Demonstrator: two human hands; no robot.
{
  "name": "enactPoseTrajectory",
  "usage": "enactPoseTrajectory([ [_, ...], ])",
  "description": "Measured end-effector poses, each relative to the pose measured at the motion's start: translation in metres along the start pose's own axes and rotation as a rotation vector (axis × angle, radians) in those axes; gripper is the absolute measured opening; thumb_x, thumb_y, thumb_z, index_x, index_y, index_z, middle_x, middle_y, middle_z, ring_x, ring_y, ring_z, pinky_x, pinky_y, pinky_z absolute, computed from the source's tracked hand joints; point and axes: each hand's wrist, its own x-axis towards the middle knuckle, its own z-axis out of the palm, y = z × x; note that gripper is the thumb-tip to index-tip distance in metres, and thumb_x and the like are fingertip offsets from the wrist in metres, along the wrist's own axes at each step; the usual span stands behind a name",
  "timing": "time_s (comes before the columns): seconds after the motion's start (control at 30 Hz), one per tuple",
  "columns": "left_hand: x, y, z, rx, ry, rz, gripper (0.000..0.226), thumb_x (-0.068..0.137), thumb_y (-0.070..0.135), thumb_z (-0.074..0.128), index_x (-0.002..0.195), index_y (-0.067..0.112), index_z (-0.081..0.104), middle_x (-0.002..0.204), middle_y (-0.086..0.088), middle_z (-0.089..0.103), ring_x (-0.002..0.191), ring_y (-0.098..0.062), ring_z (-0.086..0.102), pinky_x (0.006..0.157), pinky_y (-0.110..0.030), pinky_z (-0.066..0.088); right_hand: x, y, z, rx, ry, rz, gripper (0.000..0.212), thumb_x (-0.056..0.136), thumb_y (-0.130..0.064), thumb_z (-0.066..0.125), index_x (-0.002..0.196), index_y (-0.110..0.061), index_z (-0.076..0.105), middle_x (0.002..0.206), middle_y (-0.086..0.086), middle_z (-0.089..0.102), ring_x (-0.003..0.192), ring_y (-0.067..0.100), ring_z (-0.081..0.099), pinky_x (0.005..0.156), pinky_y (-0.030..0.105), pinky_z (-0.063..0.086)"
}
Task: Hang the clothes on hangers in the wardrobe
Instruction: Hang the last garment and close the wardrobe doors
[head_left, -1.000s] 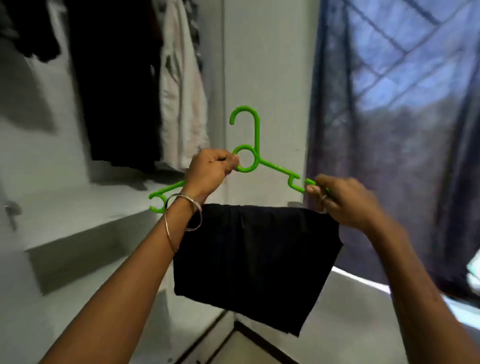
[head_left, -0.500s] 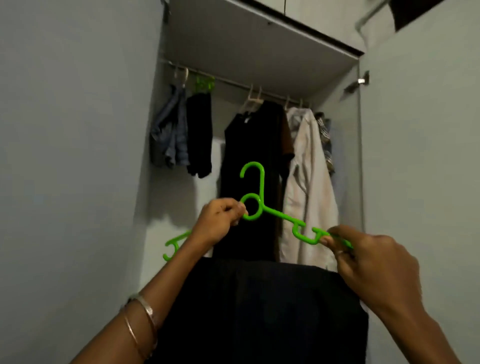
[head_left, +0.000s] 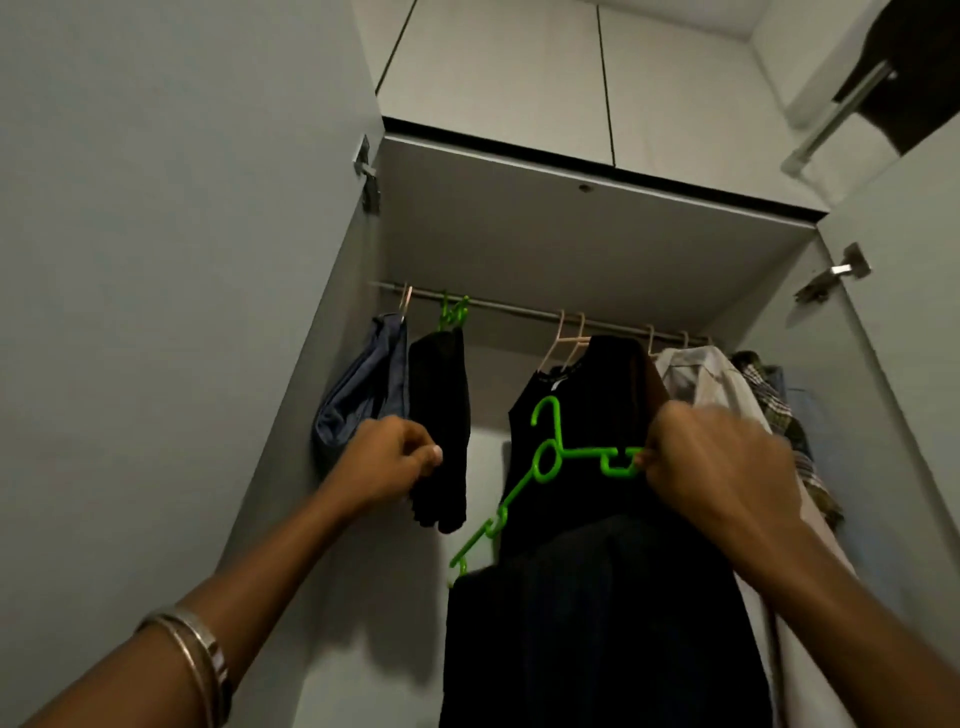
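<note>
Item: green hanger (head_left: 550, 457), tilted, its left arm dropping low, hook up but well below the wardrobe rail (head_left: 519, 310). I see a black garment (head_left: 597, 623) draped over its bar, hanging below the rail's middle stretch.

Right hand (head_left: 722, 467): pinching the hanger's right arm, fingers curled round it; motion blur softens the edges here.

Left hand (head_left: 389, 460): off the hanger, below the rail's left end, fingers curled in front of a hanging black piece (head_left: 441, 415). I cannot tell whether it grips that cloth or merely sits before it.

On the rail, left to right: blue folded garment (head_left: 363, 395), the black piece on green hangers, a black top (head_left: 587, 384) on pale hangers, a white shirt (head_left: 696, 379), a checked garment (head_left: 769, 395).

Bangles (head_left: 202, 660) on the left wrist.
</note>
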Motion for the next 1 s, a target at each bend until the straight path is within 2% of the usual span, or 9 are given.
enactPoseTrajectory([
  [0.07, 0.024, -0.008, 0.008, -0.005, 0.072, 0.043, 0.015, 0.089, 0.022, 0.063, 0.083, 0.012, 0.074, 0.076, -0.003, 0.072, 0.071, -0.009, 0.066, 0.070, -0.028, 0.054, 0.034, -0.007, 0.020, -0.014, 0.129, 0.015, 0.017, 0.092, -0.030, 0.058, 0.103, -0.018, 0.058, 0.093, 0.006, 0.062, 0.090, 0.029, 0.061, 0.064, 0.031, 0.036],
  [0.13, 0.046, -0.014, 0.012, -0.039, 0.164, 0.079, 0.015, 0.089, 0.022, 0.063, 0.083, 0.013, 0.073, 0.076, -0.004, 0.071, 0.072, -0.013, 0.066, 0.072, -0.033, 0.056, 0.068, -0.014, 0.032, -0.064, 0.192, 0.029, 0.019, 0.091, -0.026, 0.059, 0.105, -0.014, 0.059, 0.106, 0.013, 0.065, 0.098, 0.035, 0.062, 0.067, 0.034, 0.036],
  [0.27, 0.098, -0.026, 0.017, -0.047, 0.352, 0.171, 0.017, 0.088, 0.022, 0.064, 0.081, 0.011, 0.075, 0.071, -0.006, 0.071, 0.068, -0.015, 0.066, 0.070, -0.032, 0.055, 0.137, -0.030, 0.055, -0.168, 0.230, 0.010, 0.019, 0.092, -0.018, 0.055, 0.108, -0.012, 0.061, 0.112, 0.014, 0.064, 0.103, 0.036, 0.062, 0.069, 0.035, 0.036],
  [0.47, 0.162, -0.032, 0.017, -0.036, 0.409, 0.294, 0.017, 0.087, 0.023, 0.064, 0.078, 0.012, 0.074, 0.072, -0.008, 0.071, 0.072, -0.020, 0.067, 0.076, -0.037, 0.054, 0.196, -0.025, 0.056, -0.341, 0.237, 0.048, 0.029, 0.088, -0.013, 0.055, 0.114, -0.016, 0.066, 0.123, 0.014, 0.063, 0.111, 0.034, 0.061, 0.080, 0.035, 0.041],
  [0.6, 0.174, -0.033, 0.029, -0.053, 0.449, 0.344, 0.018, 0.088, 0.023, 0.063, 0.083, 0.009, 0.074, 0.076, -0.009, 0.072, 0.075, -0.020, 0.067, 0.073, -0.032, 0.053, 0.203, -0.004, 0.053, -0.361, 0.273, 0.076, 0.031, 0.078, -0.026, 0.072, 0.108, -0.018, 0.066, 0.116, 0.016, 0.064, 0.105, 0.036, 0.062, 0.074, 0.035, 0.037],
  [0.73, 0.182, -0.041, 0.053, 0.002, 0.491, 0.319, 0.018, 0.086, 0.026, 0.063, 0.083, 0.011, 0.074, 0.078, -0.012, 0.071, 0.077, -0.025, 0.065, 0.067, -0.026, 0.041, 0.212, 0.005, 0.064, -0.275, 0.277, 0.102, 0.043, 0.072, -0.034, 0.080, 0.108, -0.015, 0.065, 0.113, 0.020, 0.063, 0.102, 0.037, 0.063, 0.071, 0.035, 0.037],
  [0.8, 0.191, -0.044, 0.059, 0.008, 0.519, 0.293, 0.019, 0.085, 0.028, 0.063, 0.082, 0.013, 0.074, 0.078, -0.011, 0.071, 0.078, -0.027, 0.065, 0.069, -0.028, 0.043, 0.221, 0.003, 0.070, -0.238, 0.299, 0.116, 0.042, 0.074, -0.031, 0.080, 0.108, -0.014, 0.065, 0.113, 0.021, 0.063, 0.103, 0.039, 0.062, 0.072, 0.035, 0.038],
  [0.9, 0.207, -0.037, 0.055, 0.004, 0.613, 0.274, 0.022, 0.086, 0.029, 0.060, 0.077, 0.012, 0.071, 0.074, -0.011, 0.069, 0.076, -0.030, 0.064, 0.083, -0.034, 0.045, 0.239, 0.000, 0.079, -0.209, 0.362, 0.163, 0.033, 0.080, -0.023, 0.074, 0.109, -0.011, 0.066, 0.113, 0.020, 0.064, 0.104, 0.040, 0.062, 0.072, 0.035, 0.040],
  [1.0, 0.223, -0.024, 0.042, -0.032, 0.661, 0.246, 0.024, 0.088, 0.029, 0.058, 0.075, 0.012, 0.068, 0.073, -0.010, 0.067, 0.071, -0.028, 0.063, 0.068, -0.033, 0.048, 0.262, -0.012, 0.083, -0.178, 0.415, 0.180, 0.025, 0.087, -0.015, 0.065, 0.110, -0.006, 0.066, 0.115, 0.021, 0.064, 0.106, 0.042, 0.061, 0.072, 0.036, 0.039],
])
